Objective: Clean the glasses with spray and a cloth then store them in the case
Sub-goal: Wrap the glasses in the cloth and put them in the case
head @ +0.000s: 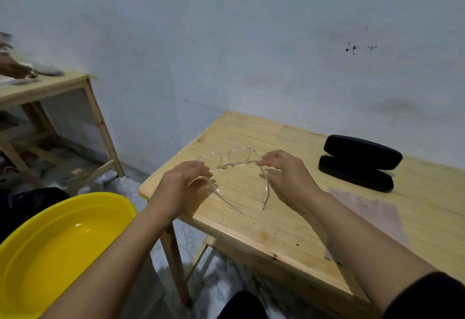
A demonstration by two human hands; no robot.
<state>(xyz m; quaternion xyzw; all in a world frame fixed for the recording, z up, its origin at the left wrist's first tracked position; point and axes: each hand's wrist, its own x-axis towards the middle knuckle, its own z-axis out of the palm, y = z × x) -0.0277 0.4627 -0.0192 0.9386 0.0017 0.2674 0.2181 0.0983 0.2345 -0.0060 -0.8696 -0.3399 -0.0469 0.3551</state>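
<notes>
A pair of clear-framed glasses (237, 158) hovers just above the wooden table (264, 230), lenses facing away, both arms unfolded toward me. My left hand (180, 182) pinches the left arm near its hinge. My right hand (286, 172) pinches the right arm near its hinge. A black glasses case (359, 161) lies open at the back right of the table. A pale pinkish-grey cloth (370, 215) lies flat on the table under my right forearm. No spray bottle is in view.
A yellow plastic basin (57, 248) sits low at the left, beside the table's left edge. A second wooden table (50, 87) with blurred items stands at the far left. A pale wall runs behind both tables.
</notes>
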